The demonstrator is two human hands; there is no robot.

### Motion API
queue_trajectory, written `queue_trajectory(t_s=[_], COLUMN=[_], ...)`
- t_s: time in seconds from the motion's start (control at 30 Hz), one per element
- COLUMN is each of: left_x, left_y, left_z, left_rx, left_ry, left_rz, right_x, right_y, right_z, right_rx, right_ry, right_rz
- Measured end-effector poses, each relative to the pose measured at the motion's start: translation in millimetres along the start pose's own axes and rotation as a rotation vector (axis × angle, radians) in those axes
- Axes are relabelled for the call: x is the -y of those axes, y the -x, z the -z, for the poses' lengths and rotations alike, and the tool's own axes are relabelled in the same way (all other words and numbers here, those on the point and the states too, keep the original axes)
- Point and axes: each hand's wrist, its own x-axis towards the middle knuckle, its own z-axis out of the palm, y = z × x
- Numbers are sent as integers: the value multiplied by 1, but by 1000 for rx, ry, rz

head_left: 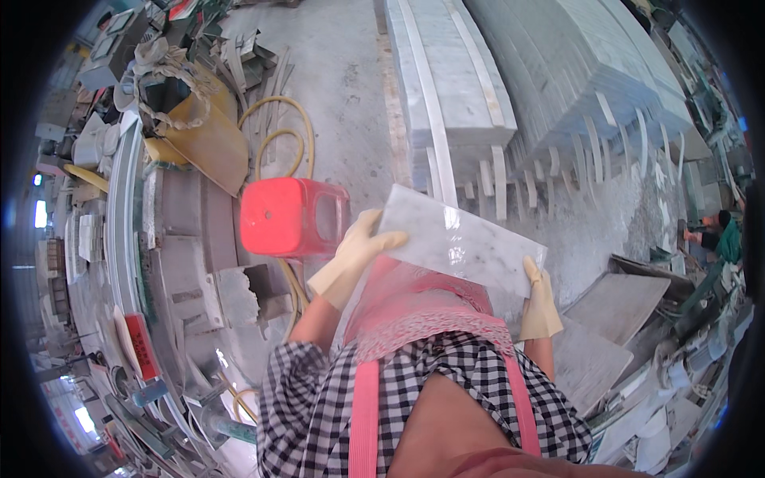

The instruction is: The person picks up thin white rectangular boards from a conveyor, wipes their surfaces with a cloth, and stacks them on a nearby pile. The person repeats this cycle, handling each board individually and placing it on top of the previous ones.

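A flat rectangular marble tile (462,243), white with grey veining and a shiny glare on its face, is held up tilted in front of my body. Its left end is in my left hand (362,251), whose thumb lies on the top face. At the right end my right hand (542,307) grips the edge, thumb on top. Both hands wear cream rubber gloves, and the fingers beneath the tile are hidden. Just left of my left hand stands a red plastic stool (271,217). A pink apron (414,307) hangs below the tile.
Strapped stacks of marble slabs (478,111) stand ahead and to the right. A yellow hose (307,131) curls on the floor behind the stool. Loose flat boards (617,315) lie at right. A large yellow container (199,127) and a long metal rail (123,215) are at left.
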Motion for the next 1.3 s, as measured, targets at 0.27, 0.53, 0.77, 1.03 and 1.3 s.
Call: queue_trajectory(t_s=[0.27,0.53,0.77,1.03,1.3], left_x=[-18,-99,-154,-223,-315], left_y=[-82,-198,-311,-502,-626], left_z=[76,143,200,287,394], left_rx=[-84,73,133,388,453], left_ry=[115,81,41,-43,-111], left_rz=[-43,-13,1,-7,101], right_x=[48,78,93,132,159], right_y=[-100,-162,-230,-293,-399], right_z=[-103,-201,-274,-422,-535], right_rx=[192,4,-119,-315,-362], right_ry=[50,-17,-31,-187,-132], right_rz=[38,13,92,3,17])
